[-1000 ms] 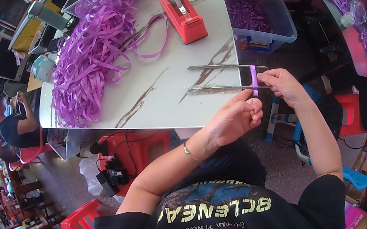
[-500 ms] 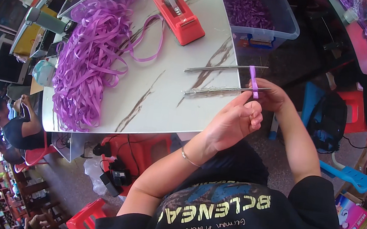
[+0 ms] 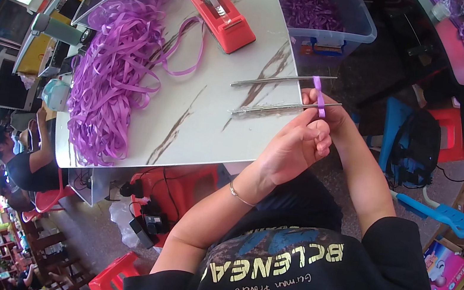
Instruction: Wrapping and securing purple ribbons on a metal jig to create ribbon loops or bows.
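A short purple ribbon strip (image 3: 318,97) stands up between the two hands at the table (image 3: 213,112) edge, pinched by the left hand (image 3: 294,148), whose fingers are curled together on its lower end, while the right hand (image 3: 332,115) closes on it from behind. It sits just beside two metal rods (image 3: 278,95). Farther left lie a red tape dispenser (image 3: 222,8) and a ribbon heap (image 3: 114,67); a pink box (image 3: 444,270) sits low right

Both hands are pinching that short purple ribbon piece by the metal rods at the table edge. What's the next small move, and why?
Probably draw the ribbon piece snug around the nearer metal rod. The left hand and right hand already pinch it together beside that rod's end, and the strip stands upright between the nearer rod and the farther rod.
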`<action>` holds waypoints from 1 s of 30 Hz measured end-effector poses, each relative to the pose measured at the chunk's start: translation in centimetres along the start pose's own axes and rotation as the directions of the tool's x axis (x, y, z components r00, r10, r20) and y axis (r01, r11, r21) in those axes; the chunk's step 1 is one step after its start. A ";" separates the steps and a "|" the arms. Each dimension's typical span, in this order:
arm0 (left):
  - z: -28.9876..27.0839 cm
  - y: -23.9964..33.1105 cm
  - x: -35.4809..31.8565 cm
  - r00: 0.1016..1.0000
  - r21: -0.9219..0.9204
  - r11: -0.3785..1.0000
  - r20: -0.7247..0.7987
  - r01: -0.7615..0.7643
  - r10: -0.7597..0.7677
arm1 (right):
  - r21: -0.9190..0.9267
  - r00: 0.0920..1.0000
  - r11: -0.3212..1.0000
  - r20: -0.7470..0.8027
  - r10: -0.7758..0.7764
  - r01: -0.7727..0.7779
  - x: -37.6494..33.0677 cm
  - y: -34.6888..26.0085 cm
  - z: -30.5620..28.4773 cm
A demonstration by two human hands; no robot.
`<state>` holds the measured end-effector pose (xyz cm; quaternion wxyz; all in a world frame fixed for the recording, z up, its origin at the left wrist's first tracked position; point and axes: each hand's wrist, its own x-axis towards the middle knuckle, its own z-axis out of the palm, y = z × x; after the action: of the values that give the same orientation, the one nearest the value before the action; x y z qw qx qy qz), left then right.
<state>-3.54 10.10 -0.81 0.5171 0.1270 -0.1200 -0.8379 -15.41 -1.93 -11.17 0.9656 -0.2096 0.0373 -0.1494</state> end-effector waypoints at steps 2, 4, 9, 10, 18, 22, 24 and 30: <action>-0.1 0.0 -0.1 1.000 -0.006 1.000 0.012 -0.006 0.006 | -0.389 0.933 0.921 -0.324 -0.158 0.021 -0.1 -0.4 4.0; 0.0 -0.1 -0.1 1.000 -0.027 1.000 0.011 -0.003 0.004 | -0.513 0.844 0.858 -0.474 -0.251 -0.033 -1.6 -1.1 5.6; 0.0 0.0 -0.1 1.000 -0.025 1.000 0.008 -0.005 0.005 | -0.797 0.628 0.573 -0.549 -0.552 -0.193 -4.2 -3.1 8.1; 0.1 0.0 -0.1 1.000 -0.029 1.000 0.015 -0.005 0.005 | -0.798 0.625 0.570 -0.549 -0.555 -0.195 -4.1 -3.0 9.0; -0.3 -0.1 0.0 0.999 -0.008 1.000 0.046 -0.019 0.019 | -0.632 0.573 -0.388 -0.110 -0.812 -0.671 -1.3 -1.5 15.5; -0.3 -0.1 0.0 0.999 -0.027 1.000 0.045 -0.015 0.016 | -0.601 0.567 -0.388 -0.133 -0.813 -0.699 -1.0 -1.5 15.1; -0.2 0.0 -0.1 0.999 -0.025 1.000 0.029 -0.012 0.012 | -0.657 0.556 -0.310 -0.201 -0.806 -0.687 -1.3 -2.0 14.7; -0.1 0.0 -0.1 1.000 -0.016 1.000 0.010 0.000 0.000 | -0.887 0.658 0.111 -0.411 -0.631 -0.447 -3.0 -4.0 10.3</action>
<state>-3.48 10.16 -0.90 0.5176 0.1189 -0.1159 -0.8394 -18.00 -0.41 -0.09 0.4379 -0.7126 0.4999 -0.2251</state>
